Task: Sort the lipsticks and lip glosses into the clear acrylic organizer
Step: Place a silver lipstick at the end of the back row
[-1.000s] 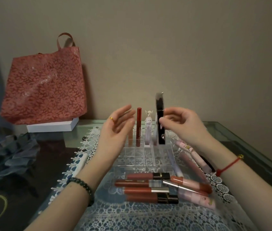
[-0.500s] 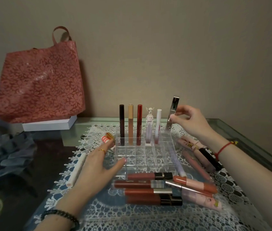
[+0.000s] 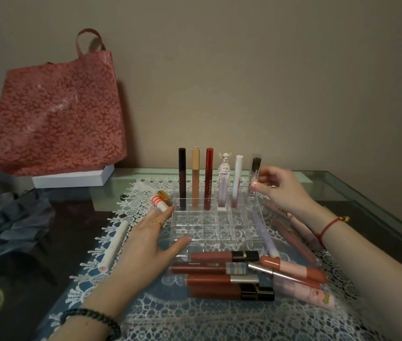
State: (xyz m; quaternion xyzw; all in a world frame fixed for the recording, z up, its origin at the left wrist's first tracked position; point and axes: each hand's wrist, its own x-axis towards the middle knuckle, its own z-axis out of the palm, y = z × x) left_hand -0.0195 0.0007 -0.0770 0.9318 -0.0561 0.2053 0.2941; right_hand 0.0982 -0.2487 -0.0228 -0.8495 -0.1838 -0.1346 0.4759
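**Gloss tube meets the back-right cell**

Far left of the clear acrylic grid organizer (image 3: 209, 226), a red floral tote bag (image 3: 57, 104) leans over a flat white box (image 3: 72, 177), and a loose white tube (image 3: 115, 244) lies on the white lace mat (image 3: 195, 318). The left hand (image 3: 143, 244) rests flat at the organizer's front-left corner with its fingers (image 3: 157, 223) straight and holding nothing, thumb against the front wall. It appears to be steadying a light tray that could slide on lace.

Five slim upright tubes (image 3: 209, 178) fill the organizer's back row, and the nearer rows stand open. At the back-right cell the right hand (image 3: 283, 193) pinches a silver-capped clear gloss tube (image 3: 255, 178) at mid-body between thumb and fingertips. The tube tilts slightly, its foot at the cell mouth or just inside; which cannot be told. It looks light, rigid and glossy, so probably slippery, and a mid-body hold suits it.

Thin cell walls and the neighbouring white-capped tube (image 3: 237, 180) leave little sideways room, while overhead is free. A heap of reddish-brown and pink tubes (image 3: 229, 279) waits in front of the organizer, with more pink tubes (image 3: 291, 237) right of it on the glass bench (image 3: 367, 198).
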